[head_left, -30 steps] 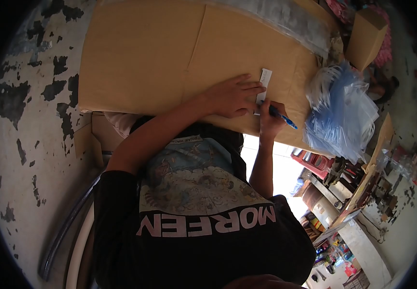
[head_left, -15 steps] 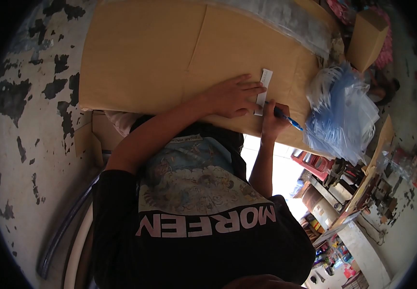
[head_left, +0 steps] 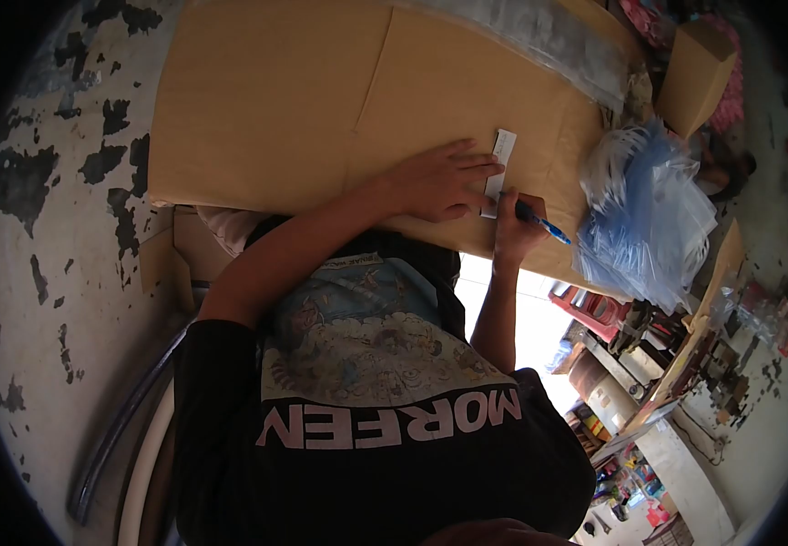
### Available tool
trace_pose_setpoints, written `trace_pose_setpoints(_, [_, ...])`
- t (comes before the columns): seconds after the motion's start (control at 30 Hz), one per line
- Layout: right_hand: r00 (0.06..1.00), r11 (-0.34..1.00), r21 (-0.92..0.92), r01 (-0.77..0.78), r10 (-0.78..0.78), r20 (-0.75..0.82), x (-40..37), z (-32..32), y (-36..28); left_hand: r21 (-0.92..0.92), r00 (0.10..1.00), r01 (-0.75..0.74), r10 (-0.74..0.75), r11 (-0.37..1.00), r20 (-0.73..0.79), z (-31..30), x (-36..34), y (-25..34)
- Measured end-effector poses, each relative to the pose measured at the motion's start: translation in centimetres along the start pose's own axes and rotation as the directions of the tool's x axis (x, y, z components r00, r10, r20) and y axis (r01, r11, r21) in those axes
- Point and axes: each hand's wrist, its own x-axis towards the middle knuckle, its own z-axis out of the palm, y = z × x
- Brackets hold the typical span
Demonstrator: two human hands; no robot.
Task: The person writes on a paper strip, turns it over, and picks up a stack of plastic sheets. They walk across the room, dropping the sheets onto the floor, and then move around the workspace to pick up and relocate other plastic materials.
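Okay: left hand [head_left: 439, 182] flat and loosely spread, touching the narrow white paper strip [head_left: 504, 144] on the brown paper-covered tabletop [head_left: 266, 100]; right hand [head_left: 518, 227] grips a slim blue pen [head_left: 549, 227] at strip's near end.

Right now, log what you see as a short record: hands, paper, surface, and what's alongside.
Left hand: flat, fingers over the white paper strip
Right hand: holds a blue pen by the strip's near end
Strip: faint marks, too small to read
Surface: brown-covered tabletop
To the right: bluish translucent plastic bags, heaped
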Motion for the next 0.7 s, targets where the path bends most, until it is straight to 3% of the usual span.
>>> trace_pose_setpoints(0.2, [1.0,1.0,0.009,-0.02,0.02,-0.016,0.0,0.0,-0.3,0.003,1.0,-0.004,0.004,1.0,-0.002,-0.1,-0.1,0.0])
trace_pose_setpoints(0.3, [1.0,0.995,-0.093,-0.026,0.028,0.014,0.0,-0.2,-0.4,-0.001,1.0,-0.009,0.009,1.0,-0.01,-0.1,0.0,-0.1])
trace_pose_setpoints(0.47, [0.999,0.993,0.111,-0.05,0.051,-0.003,-0.3,0.0,-0.5,-0.012,1.0,-0.006,0.006,1.0,-0.002,-0.1,0.0,-0.1])
trace_pose_setpoints(0.7, [1.0,0.998,0.062,-0.02,0.02,0.008,-0.3,0.0,0.3,-0.003,1.0,-0.008,0.008,1.0,0.007,0.1,0.1,-0.1])
